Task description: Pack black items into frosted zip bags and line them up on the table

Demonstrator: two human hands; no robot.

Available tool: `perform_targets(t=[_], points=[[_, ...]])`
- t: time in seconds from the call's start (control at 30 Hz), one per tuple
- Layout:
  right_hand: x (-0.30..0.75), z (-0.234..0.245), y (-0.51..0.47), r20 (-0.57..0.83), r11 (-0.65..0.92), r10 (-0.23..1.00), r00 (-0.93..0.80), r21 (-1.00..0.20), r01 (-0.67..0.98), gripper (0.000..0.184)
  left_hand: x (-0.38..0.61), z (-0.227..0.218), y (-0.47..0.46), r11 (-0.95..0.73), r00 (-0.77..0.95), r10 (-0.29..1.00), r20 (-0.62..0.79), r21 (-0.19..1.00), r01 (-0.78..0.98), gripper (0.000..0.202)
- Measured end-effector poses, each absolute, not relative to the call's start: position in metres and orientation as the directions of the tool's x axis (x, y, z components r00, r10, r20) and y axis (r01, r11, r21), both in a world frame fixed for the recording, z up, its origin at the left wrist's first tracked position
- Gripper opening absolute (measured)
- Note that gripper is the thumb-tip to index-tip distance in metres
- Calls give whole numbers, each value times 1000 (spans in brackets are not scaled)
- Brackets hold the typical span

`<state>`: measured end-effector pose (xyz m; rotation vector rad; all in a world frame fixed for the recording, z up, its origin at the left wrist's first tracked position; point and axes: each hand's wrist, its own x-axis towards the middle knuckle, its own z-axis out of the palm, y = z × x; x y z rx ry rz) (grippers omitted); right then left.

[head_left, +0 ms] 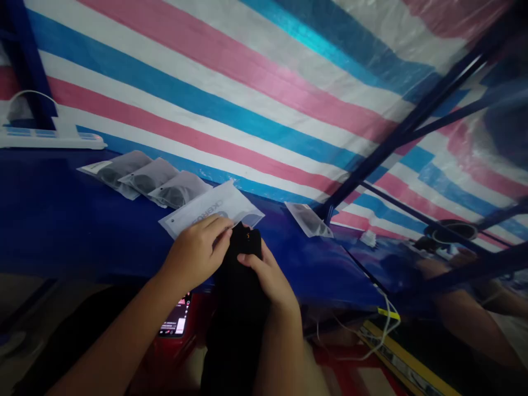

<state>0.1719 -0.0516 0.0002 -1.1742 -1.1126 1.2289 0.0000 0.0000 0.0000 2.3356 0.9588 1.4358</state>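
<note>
Backdrop: striped pink, blue and white tarp (264, 82) hangs behind a dark blue table (61, 220).
Item: black fabric piece (243, 286), at the table's near edge, hanging down toward the lap.
Left hand (198, 253): fingers curled, pinching the fabric's top edge, beside a flat white pouch (210, 212).
Right hand (268, 278): wrapped around the fabric from the right, thumb on top.
Doing it well: likely keep both pinches near the top corners so the cloth stays flat.
Nearby: 3 grey bags (144, 179) overlap in a row; 1 more bag (308, 219) lies apart.
</note>
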Motion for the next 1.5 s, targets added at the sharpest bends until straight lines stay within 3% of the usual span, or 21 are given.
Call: perform_targets(t=[0.27,0.53,0.63,0.97,1.13,1.33,1.5], points=[[172,2,-54,-52,-52,999,-5,-998,-19,47,-2,-1,1,-806,387,590,709,485,339,21],[172,-1,-47,-8,-6,999,50,-999,-36,26,-6,-1,-1,-847,398,496,772,329,417,20],[172,-2,-46,-11,-8,998,66,-999,-44,27,-4,-2,-1,-840,398,484,779,286,461,21],[176,-2,-55,7,6,999,-32,-999,-42,38,7,-7,-5,-847,383,484,786,312,430,22],[174,-3,-50,-15,-13,999,41,-998,-57,30,3,-7,-2,-855,384,449,807,264,447,20],[172,2,-48,-113,-81,981,158,-977,-196,30,7,-6,-10,-887,423,376,824,187,423,20],[171,2,-47,-93,-26,970,225,-958,-284,35,12,-7,-14,-883,482,424,767,233,408,21]])
